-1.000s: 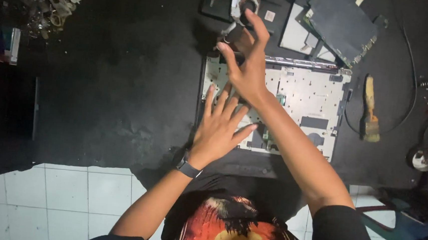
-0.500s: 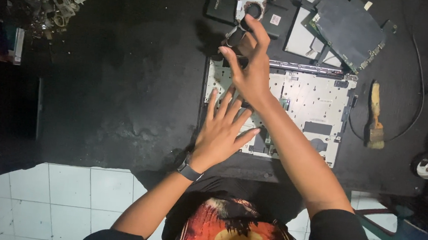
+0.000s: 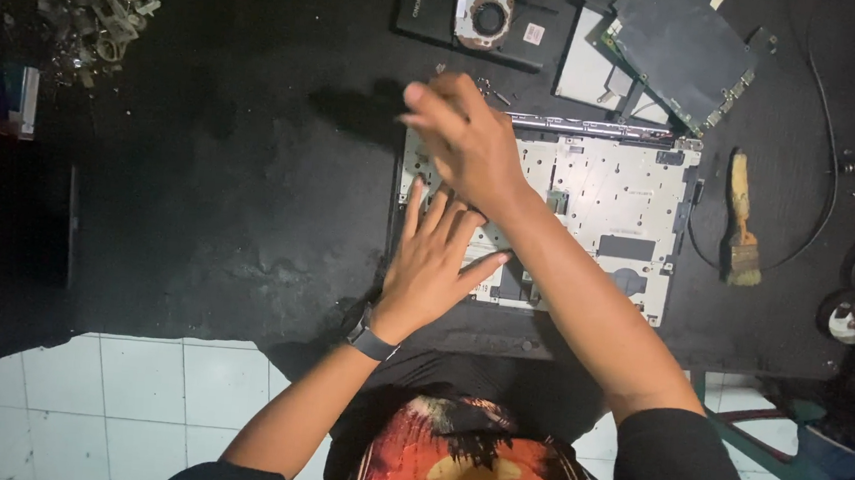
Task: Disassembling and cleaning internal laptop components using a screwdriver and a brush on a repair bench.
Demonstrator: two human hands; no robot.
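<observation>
A disassembled laptop chassis (image 3: 611, 193), silver-white inside, lies on a black table. My left hand (image 3: 432, 270) rests flat on its lower left part with fingers spread; a dark watch (image 3: 370, 341) is on that wrist. My right hand (image 3: 464, 142) hovers over the chassis's upper left corner, blurred by motion, fingers pointing left, and I see nothing in it. Beyond it on the table sits a cooling fan with its metal frame (image 3: 485, 18), beside a black flat part (image 3: 422, 7). A few small screws (image 3: 483, 86) lie just above my right hand.
A dark circuit board (image 3: 687, 48) lies over pale panels at the top right. A paintbrush (image 3: 742, 227) and a black cable (image 3: 825, 148) are right of the chassis. Metal odds and ends (image 3: 98, 6) pile at the top left. White floor tiles (image 3: 135, 400) show below the table edge.
My right hand has drawn back from the fan area toward the chassis corner, and the dark part it was touching now lies uncovered on the table. The left hand has stayed put.
</observation>
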